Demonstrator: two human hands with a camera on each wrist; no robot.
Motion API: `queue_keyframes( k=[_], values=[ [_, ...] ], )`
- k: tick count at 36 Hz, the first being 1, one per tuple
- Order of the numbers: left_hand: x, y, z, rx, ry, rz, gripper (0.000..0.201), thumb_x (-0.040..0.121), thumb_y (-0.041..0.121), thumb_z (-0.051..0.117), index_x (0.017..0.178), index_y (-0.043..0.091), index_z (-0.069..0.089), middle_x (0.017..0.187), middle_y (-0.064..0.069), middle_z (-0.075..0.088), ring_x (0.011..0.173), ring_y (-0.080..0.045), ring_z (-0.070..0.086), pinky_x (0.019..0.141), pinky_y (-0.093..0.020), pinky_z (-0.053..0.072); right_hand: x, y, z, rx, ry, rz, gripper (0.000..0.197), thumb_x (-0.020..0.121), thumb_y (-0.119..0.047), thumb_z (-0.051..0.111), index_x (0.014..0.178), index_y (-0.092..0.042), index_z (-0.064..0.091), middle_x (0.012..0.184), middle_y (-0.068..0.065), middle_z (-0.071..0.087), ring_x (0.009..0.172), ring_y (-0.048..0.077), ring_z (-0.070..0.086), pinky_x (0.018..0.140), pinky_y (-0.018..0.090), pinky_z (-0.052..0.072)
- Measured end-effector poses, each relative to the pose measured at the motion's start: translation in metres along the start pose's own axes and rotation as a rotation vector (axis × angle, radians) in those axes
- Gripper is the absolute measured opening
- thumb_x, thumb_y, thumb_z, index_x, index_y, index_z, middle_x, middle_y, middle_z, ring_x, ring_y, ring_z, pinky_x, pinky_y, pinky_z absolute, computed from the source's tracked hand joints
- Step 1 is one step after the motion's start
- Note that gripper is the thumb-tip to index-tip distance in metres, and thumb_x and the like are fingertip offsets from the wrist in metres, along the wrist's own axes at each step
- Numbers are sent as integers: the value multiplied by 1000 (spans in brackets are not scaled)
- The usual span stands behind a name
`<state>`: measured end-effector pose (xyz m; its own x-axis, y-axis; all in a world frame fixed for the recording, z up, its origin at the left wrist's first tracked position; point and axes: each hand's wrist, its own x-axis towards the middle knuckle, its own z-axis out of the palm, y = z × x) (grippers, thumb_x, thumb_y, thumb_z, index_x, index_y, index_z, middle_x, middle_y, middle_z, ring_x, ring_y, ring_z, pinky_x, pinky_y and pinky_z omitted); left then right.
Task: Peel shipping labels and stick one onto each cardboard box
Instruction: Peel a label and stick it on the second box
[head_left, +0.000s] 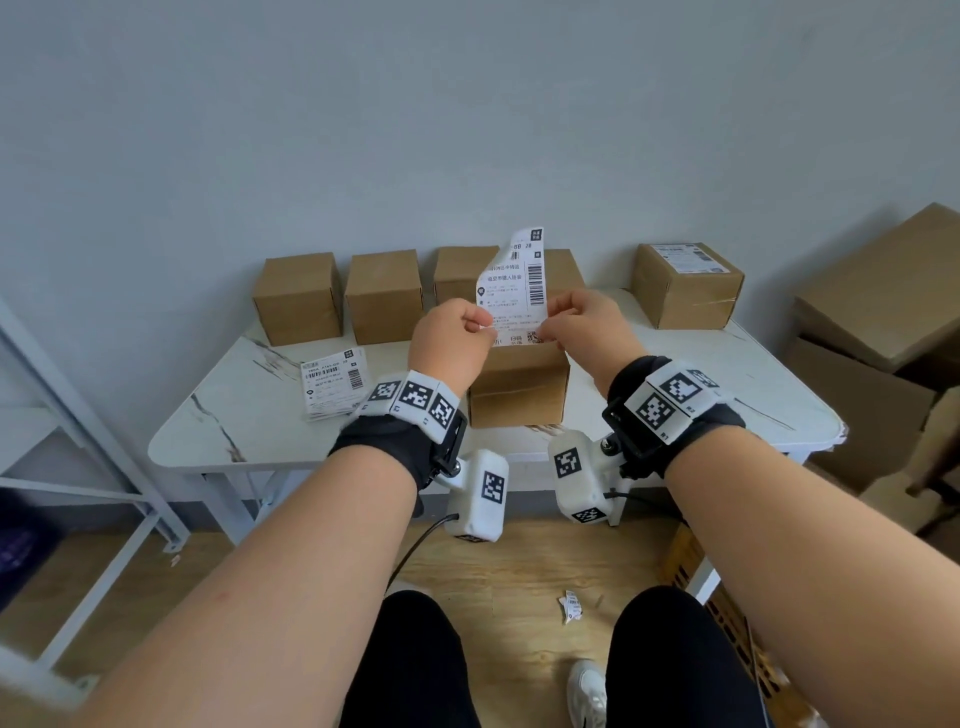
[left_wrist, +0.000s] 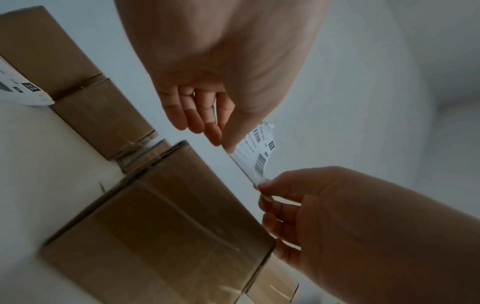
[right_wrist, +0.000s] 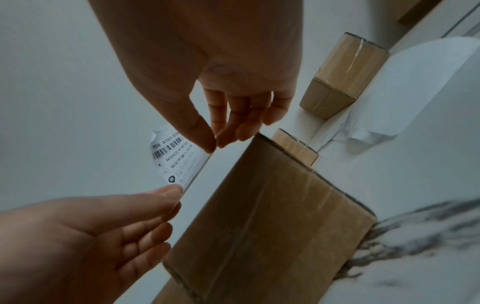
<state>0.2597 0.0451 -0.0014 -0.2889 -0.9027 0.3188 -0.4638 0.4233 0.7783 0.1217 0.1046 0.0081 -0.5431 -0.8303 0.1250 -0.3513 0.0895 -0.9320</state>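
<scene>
A white shipping label (head_left: 514, 280) stands upright in the air, its top left corner curled. My left hand (head_left: 485, 327) pinches its lower left edge and my right hand (head_left: 545, 325) pinches its lower right edge. Directly below sits a plain cardboard box (head_left: 519, 389) near the table's front. In the left wrist view the left hand (left_wrist: 228, 148) pinches the label (left_wrist: 259, 156) above the box (left_wrist: 161, 226). In the right wrist view the right hand (right_wrist: 214, 146) pinches the label (right_wrist: 176, 160) beside the box (right_wrist: 259, 216). Several plain boxes (head_left: 383, 293) line the back.
A stack of labels (head_left: 332, 382) lies on the white marble table (head_left: 218, 431) at the left. A box that bears a label (head_left: 685, 283) stands at the back right. Large cartons (head_left: 857, 312) are piled on the right, a metal rack (head_left: 78, 415) on the left. Crumpled paper (head_left: 570, 605) lies on the floor.
</scene>
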Motion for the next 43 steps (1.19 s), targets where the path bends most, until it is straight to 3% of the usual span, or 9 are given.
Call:
queue_keyframes(
  k=[4, 9, 15, 22, 26, 33, 38, 43],
  values=[
    [-1, -4, 5, 39, -28, -14, 17, 87, 22, 65, 103, 18, 64, 93, 5, 59, 93, -15, 59, 87, -30, 49, 0, 7, -1, -78, -14, -16, 17, 77, -2, 67, 89, -14, 64, 88, 3, 70, 89, 22, 68, 83, 36, 57],
    [-1, -6, 8, 100, -34, -5, 19, 86, 25, 66, 104, 19, 64, 94, 5, 58, 91, -14, 57, 77, -23, 44, -2, 10, -3, -130, -14, -42, 16, 77, -3, 66, 87, -15, 63, 87, 3, 71, 88, 23, 69, 80, 36, 56],
    [-4, -6, 9, 133, -32, 3, 20, 86, 25, 67, 104, 18, 64, 93, 5, 57, 93, -14, 57, 77, -23, 44, -5, 11, -3, -161, -25, -56, 16, 78, -4, 65, 89, -15, 63, 88, 2, 71, 86, 20, 69, 81, 37, 58],
    [-5, -7, 9, 147, -32, 15, 19, 85, 26, 67, 103, 20, 65, 95, 4, 60, 97, -16, 59, 80, -24, 46, -5, 13, -4, -216, -15, -71, 17, 80, -7, 65, 95, -14, 64, 90, 0, 70, 85, 17, 67, 72, 28, 55],
    [-6, -7, 10, 152, -28, 20, 18, 85, 25, 68, 102, 19, 65, 94, 4, 60, 98, -17, 59, 81, -25, 46, -6, 14, -3, -232, -18, -76, 16, 80, -9, 65, 94, -15, 63, 88, -1, 69, 85, 17, 67, 76, 32, 56],
    [-8, -7, 11, 171, -22, 36, 17, 84, 24, 68, 100, 18, 66, 91, 2, 61, 98, -19, 59, 86, -31, 50, -6, 16, -2, -302, -3, -109, 19, 81, -12, 65, 99, -16, 62, 89, -4, 65, 79, 13, 62, 62, 21, 47],
    [-9, -7, 14, 233, -11, 60, 10, 85, 25, 65, 95, 21, 67, 100, -3, 63, 108, -25, 51, 90, -32, 43, -6, 17, 1, -313, 2, -107, 22, 80, -11, 65, 101, -14, 61, 91, -2, 64, 81, 15, 62, 60, 20, 45],
    [-12, -6, 14, 277, -1, 57, 6, 86, 25, 64, 90, 24, 67, 106, -2, 49, 111, -24, 44, 90, -31, 41, -5, 18, 0, -296, 18, -86, 37, 80, -12, 69, 113, -14, 53, 90, -5, 53, 75, 9, 53, 55, 18, 36]
  ],
)
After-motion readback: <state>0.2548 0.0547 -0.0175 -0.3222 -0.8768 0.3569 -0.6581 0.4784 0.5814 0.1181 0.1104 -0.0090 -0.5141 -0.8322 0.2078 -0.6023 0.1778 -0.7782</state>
